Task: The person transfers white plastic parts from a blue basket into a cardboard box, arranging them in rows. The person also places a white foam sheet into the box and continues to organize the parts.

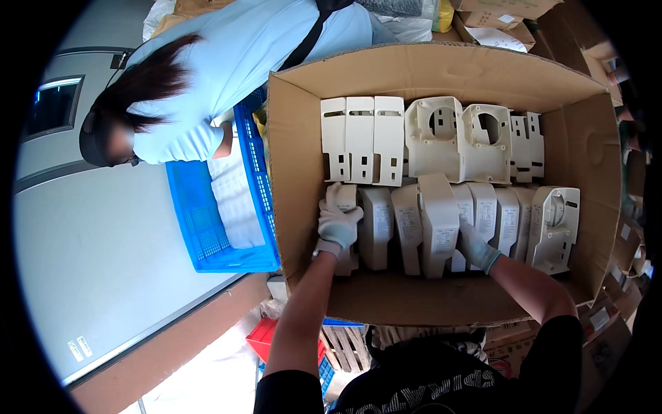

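Off-white plastic housings stand in two rows inside a large cardboard box. My left hand, in a pale glove, is closed over the top of the leftmost near-row housing. In the middle of that row, one housing rises higher than its neighbours. Against its right side is my gloved right hand, closed at its edge with the fingertips partly hidden between the parts. Several near-row housings bear printed labels. At the row's right end, an open-backed housing shows its hollow inside.
The far row includes housings with round openings and slotted narrow ones. Left of the box, a person in light blue reaches into a blue plastic crate holding white material. A red crate sits lower left; cartons stack at right.
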{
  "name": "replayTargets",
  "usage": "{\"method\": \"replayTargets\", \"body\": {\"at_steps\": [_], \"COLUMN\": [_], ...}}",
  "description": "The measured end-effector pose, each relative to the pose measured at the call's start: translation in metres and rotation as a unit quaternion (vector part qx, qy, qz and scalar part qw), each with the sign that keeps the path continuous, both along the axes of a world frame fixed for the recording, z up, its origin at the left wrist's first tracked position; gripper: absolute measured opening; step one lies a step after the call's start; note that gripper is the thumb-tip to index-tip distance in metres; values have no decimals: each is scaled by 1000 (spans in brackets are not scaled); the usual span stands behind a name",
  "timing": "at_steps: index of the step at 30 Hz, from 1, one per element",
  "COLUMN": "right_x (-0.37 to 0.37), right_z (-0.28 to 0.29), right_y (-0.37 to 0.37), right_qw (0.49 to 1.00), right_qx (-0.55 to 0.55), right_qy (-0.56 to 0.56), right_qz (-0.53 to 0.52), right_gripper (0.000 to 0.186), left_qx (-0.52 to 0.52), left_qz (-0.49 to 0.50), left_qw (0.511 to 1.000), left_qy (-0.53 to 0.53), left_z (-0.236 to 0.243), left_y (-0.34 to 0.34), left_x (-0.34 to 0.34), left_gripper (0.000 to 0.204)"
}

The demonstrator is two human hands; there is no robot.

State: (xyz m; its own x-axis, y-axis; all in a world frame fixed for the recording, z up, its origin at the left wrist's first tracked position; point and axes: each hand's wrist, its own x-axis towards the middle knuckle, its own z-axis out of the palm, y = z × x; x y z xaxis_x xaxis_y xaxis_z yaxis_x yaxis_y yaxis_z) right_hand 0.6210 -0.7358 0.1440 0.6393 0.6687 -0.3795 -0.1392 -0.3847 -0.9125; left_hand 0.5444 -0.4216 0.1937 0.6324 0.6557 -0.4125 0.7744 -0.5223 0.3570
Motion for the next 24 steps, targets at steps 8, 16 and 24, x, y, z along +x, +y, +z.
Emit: {"method": "replayTargets", "body": {"at_steps": [8,16,24], "right_x": [11,-95,-99], "right_z": [90,-23,-9], "right_y": [43,157,180], "right_qw": [933,884,931], "right_qx": [-50,-242,-212], "right_qy": [-355,394,245], "right_qz": [-20,-67,171], "right_gripper": [62,66,47], "left_qx": [92,-31,0], "left_qz": [-22,-10,-44], "left_qw": [990,999,998], "left_qy": [100,42,-48], "left_z": [-32,-26,-77], "left_y": [-33,15,10], "left_x": [-9,-33,-43], "left_gripper": [92,98,72]}}
